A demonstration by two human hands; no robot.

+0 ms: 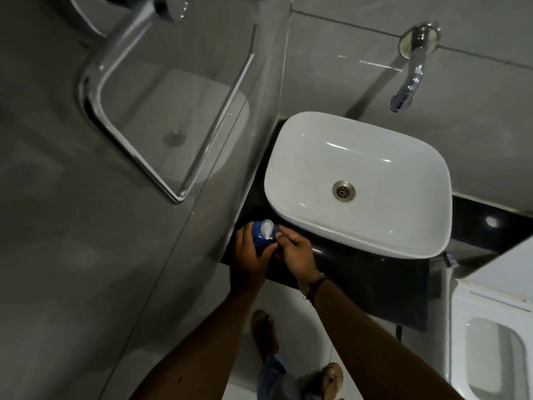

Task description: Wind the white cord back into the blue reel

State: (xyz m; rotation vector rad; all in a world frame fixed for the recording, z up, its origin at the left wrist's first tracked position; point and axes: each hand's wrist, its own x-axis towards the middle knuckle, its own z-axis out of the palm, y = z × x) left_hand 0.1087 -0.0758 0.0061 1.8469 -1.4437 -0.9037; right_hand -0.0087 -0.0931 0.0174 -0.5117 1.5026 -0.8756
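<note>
Dim grey bathroom: at the black counter's left front corner, beside the sink, the left hand is wrapped round the blue reel. The right hand pinches at its white crank; no cord shows. Small, light and probably slick plastic, so grip the body, turn by the crank.

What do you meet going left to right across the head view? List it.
Chrome towel rail → left hand → blue reel → right hand → white basin → wall tap → toilet.
</note>
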